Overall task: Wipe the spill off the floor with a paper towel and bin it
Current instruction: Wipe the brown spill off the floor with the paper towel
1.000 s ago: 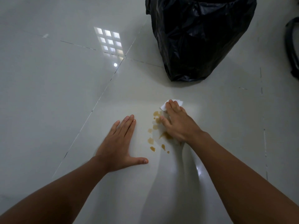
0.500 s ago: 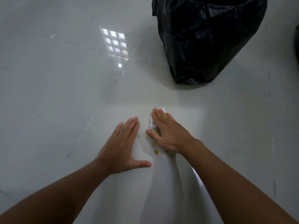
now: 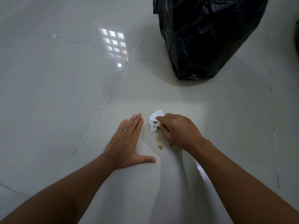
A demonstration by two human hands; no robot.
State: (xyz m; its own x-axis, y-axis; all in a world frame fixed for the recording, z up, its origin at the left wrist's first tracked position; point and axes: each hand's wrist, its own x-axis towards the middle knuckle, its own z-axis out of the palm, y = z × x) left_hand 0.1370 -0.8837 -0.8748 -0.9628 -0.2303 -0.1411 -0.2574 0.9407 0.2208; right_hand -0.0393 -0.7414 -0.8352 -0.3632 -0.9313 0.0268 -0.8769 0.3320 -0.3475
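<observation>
A crumpled white paper towel [image 3: 154,120] with brown stains is pinched in my right hand [image 3: 179,130], low over the white floor tile. A few small brown drops of the spill [image 3: 160,147] lie on the tile just below the towel, between my two hands. My left hand [image 3: 127,143] rests flat on the floor to the left of the drops, fingers together and thumb spread out. A bin lined with a black plastic bag [image 3: 207,36] stands on the floor at the upper right, beyond my right hand.
Glossy white floor tiles [image 3: 64,94] with dark grout lines stretch in every direction. A bright window reflection [image 3: 114,44] shines on the tile at the upper middle. A dark object edge [image 3: 297,33] shows at the far right.
My right hand went from pressing the towel flat on the floor to pinching it bunched up. Most of the brown drops seen a second ago are gone. My left hand stayed put.
</observation>
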